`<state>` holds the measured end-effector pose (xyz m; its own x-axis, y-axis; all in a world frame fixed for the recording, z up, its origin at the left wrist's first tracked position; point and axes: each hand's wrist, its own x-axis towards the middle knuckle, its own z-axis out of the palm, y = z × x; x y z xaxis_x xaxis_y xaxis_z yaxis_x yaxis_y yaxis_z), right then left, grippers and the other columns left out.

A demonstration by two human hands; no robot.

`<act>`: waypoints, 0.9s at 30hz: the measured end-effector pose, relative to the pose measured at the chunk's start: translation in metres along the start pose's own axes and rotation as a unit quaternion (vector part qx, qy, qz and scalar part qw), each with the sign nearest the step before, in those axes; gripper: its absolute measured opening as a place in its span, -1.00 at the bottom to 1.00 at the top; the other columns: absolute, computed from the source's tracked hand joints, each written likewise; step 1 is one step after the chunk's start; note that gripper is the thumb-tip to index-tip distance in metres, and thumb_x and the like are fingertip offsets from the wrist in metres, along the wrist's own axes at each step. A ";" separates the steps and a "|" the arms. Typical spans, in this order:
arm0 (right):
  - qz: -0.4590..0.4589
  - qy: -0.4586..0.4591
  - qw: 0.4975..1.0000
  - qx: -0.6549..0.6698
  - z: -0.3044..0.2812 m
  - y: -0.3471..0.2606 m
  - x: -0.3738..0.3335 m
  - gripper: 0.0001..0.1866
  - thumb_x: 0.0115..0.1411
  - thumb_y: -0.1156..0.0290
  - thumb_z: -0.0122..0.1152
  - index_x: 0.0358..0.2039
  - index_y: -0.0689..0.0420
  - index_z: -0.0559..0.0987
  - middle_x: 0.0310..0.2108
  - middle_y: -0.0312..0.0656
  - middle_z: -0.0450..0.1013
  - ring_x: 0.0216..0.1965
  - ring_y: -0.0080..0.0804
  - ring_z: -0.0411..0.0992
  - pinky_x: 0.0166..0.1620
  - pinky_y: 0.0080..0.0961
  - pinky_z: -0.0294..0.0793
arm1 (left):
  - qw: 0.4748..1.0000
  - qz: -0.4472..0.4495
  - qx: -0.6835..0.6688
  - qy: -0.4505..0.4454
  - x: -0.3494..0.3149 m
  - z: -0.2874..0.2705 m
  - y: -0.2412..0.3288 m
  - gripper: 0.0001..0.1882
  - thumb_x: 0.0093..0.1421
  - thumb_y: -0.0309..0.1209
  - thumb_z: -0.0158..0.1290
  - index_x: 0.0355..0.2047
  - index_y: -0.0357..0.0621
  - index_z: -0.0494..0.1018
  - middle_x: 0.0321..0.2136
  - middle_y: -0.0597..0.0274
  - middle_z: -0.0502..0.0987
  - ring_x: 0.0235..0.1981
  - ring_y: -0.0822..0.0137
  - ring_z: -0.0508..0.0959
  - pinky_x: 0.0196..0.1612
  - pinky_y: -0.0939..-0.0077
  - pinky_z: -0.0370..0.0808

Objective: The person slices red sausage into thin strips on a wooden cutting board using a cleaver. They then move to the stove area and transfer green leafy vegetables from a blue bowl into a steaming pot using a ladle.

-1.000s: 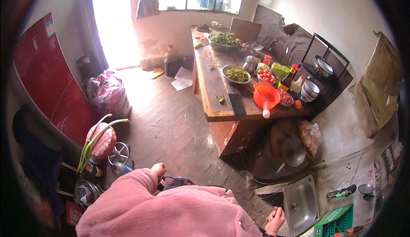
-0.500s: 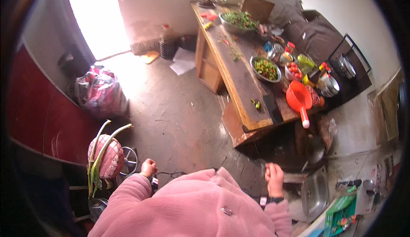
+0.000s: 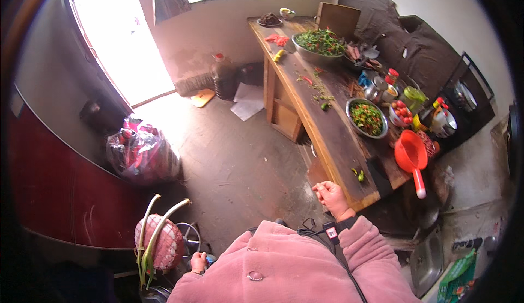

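My right hand [image 3: 332,196] is raised over the near corner of the wooden counter [image 3: 322,155]. Its fingers are curled in, and nothing shows in them. Closest to it on the counter lie a few green peppers [image 3: 358,174]. Low at my left side, my left hand [image 3: 198,262] is curled closed beside a small blue thing I cannot identify; whatever it may hold is hidden. Next to it are a pink round cushion-like thing [image 3: 164,243] and long green-and-white stalks [image 3: 150,248] lying across it.
The counter carries a bowl of chopped peppers [image 3: 367,118], a large bowl of green and red peppers [image 3: 316,46], a bowl of tomatoes [image 3: 401,113] and a red ladle-like scoop [image 3: 410,153]. A bagged bundle [image 3: 142,150] stands left, near the bright doorway [image 3: 128,41]. A sink [image 3: 428,265] is lower right.
The view has shifted, so the counter sits further right and lower. My right hand has risen forward to the counter's corner. My left hand now appears lower, near the stalks.
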<state>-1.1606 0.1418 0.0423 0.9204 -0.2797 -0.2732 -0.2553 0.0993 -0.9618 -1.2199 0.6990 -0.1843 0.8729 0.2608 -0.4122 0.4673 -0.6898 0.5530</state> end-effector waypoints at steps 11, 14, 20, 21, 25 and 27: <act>0.017 -0.140 0.990 0.028 0.072 -0.057 0.167 -0.75 0.37 0.29 0.10 -0.34 0.18 0.60 -0.60 -0.44 0.41 -0.59 -0.75 0.29 -0.50 -0.73 0.29 | 0.991 -0.066 -0.031 0.112 0.049 -0.054 0.056 -0.67 0.21 -0.20 0.12 -0.52 -0.22 0.42 -0.70 0.15 0.50 -0.67 0.27 0.57 -0.55 0.31 0.49; 0.028 -0.130 0.991 0.027 0.078 -0.057 0.204 -0.76 0.37 0.29 0.10 -0.33 0.18 0.60 -0.59 -0.44 0.41 -0.60 -0.76 0.28 -0.51 -0.75 0.28 | 0.987 -0.062 0.021 0.145 0.077 -0.058 0.074 -0.72 0.12 -0.32 0.17 -0.55 -0.22 0.36 -0.72 0.16 0.48 -0.74 0.29 0.55 -0.61 0.32 0.50; 0.019 -0.083 0.996 0.021 0.103 -0.073 0.285 -0.76 0.37 0.30 0.10 -0.33 0.18 0.59 -0.60 -0.43 0.41 -0.62 -0.75 0.28 -0.54 -0.78 0.27 | 0.981 -0.016 0.036 0.187 0.207 -0.068 0.086 -0.82 0.06 -0.45 0.10 -0.54 -0.16 0.30 -0.68 0.17 0.45 -0.71 0.27 0.45 -0.62 0.31 0.48; 0.006 -0.066 0.998 0.023 0.110 -0.081 0.301 -0.77 0.37 0.30 0.11 -0.33 0.19 0.58 -0.60 -0.42 0.40 -0.63 -0.75 0.28 -0.55 -0.78 0.26 | 0.974 -0.081 -0.145 0.151 0.234 -0.070 0.091 -0.81 0.02 -0.43 0.12 -0.56 -0.16 0.30 -0.66 0.21 0.42 -0.64 0.26 0.42 -0.51 0.28 0.45; -0.014 -0.018 1.000 0.010 0.140 -0.110 0.345 -0.75 0.38 0.30 0.09 -0.34 0.19 0.57 -0.59 -0.42 0.40 -0.62 -0.75 0.28 -0.54 -0.77 0.28 | 0.979 0.024 -0.127 0.158 0.357 -0.093 0.145 -0.78 0.00 -0.43 0.13 -0.59 -0.15 0.27 -0.68 0.21 0.31 -0.62 0.28 0.33 -0.48 0.25 0.38; -0.026 -0.010 0.999 0.028 0.151 -0.125 0.365 -0.75 0.38 0.29 0.08 -0.35 0.19 0.57 -0.60 -0.42 0.40 -0.61 -0.74 0.28 -0.52 -0.74 0.29 | 0.978 0.081 -0.114 0.152 0.414 -0.109 0.196 -0.75 0.01 -0.41 0.14 -0.59 -0.16 0.26 -0.68 0.18 0.30 -0.63 0.26 0.30 -0.47 0.27 0.37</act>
<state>-0.7477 0.1717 0.0654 0.9379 -0.2675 -0.2211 -0.1895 0.1389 -0.9720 -0.7517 0.7459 -0.1677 0.9228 0.3744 -0.0906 0.3088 -0.5785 0.7550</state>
